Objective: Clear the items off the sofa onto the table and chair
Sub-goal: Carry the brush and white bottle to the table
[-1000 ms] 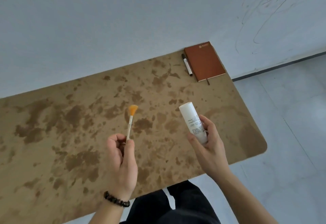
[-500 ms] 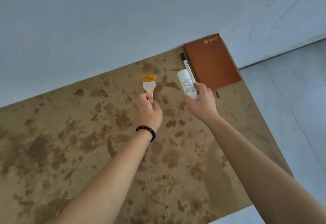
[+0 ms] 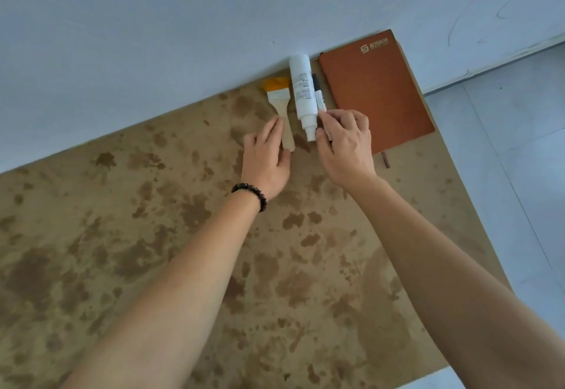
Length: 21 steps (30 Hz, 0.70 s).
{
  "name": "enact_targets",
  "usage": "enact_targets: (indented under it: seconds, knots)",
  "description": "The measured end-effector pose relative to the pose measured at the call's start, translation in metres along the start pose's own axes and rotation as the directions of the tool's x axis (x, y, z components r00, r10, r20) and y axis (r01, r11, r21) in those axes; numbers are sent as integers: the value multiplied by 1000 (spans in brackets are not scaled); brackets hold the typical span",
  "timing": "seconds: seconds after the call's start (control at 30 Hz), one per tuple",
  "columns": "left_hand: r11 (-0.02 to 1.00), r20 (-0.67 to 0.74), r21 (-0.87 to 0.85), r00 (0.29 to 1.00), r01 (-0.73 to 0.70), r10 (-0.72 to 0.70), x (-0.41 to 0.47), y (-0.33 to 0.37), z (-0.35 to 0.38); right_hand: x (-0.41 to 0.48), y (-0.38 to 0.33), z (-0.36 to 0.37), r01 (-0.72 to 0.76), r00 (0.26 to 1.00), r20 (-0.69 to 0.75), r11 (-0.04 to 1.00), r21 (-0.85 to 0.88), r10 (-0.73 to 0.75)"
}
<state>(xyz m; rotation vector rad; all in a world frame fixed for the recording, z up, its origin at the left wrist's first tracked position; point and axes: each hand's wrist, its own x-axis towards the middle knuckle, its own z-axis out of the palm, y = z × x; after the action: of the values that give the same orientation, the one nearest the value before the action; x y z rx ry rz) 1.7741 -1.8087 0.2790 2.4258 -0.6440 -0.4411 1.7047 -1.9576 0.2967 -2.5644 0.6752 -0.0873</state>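
Observation:
A white bottle (image 3: pixel 301 88) lies on the mottled brown table (image 3: pixel 183 251) by the wall, nozzle pointing toward me. A flat brush (image 3: pixel 281 104) with orange bristles lies just left of it. My left hand (image 3: pixel 266 159) rests flat on the table, its straight fingers along the brush's wooden handle. My right hand (image 3: pixel 342 144) sits at the bottle's nozzle, fingers loosely bent, thumb and forefinger tips touching the nozzle's right side. A black-and-white marker (image 3: pixel 318 95) lies between the bottle and a brown notebook (image 3: pixel 376 88); my right fingers cover its near end.
The table butts against a pale wall (image 3: pixel 183 21). Grey floor tiles (image 3: pixel 519 159) lie beyond the table's right edge. Both forearms stretch across the table's middle.
Both hands reached farther toward the wall. The bottle and brush went from held in the air to lying on the table, and my fingers have loosened from them.

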Motion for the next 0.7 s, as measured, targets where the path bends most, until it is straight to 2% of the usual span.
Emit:
enact_targets:
  seconds: [0.13,0.3,0.43,0.53,0.63,0.7]
  knots:
    - [999,69,-40,998,-1,4,3,-4,-3,3,-1,-4,-18,999,41,1000,-7,19]
    - [960,110,-265,992,86,-59,-21,12,-31,-13,-11,-32,-48,971,239,996,81,27]
    - [924,17,-365,993,115,-117,-91,28,-66,-66,-29,-67,7,985,167,985,170,-36]
    - [912,-73,-387,981,140,-181,-164,37,-97,-117,-45,-96,-28,989,146,963,267,-12]
    - [881,-117,-432,956,195,-269,-246,56,-129,-177,-62,-127,-37,993,119,905,424,-15]
    - [865,-201,-464,928,193,-315,-299,70,-146,-219,-70,-146,-9,994,98,855,519,-48]
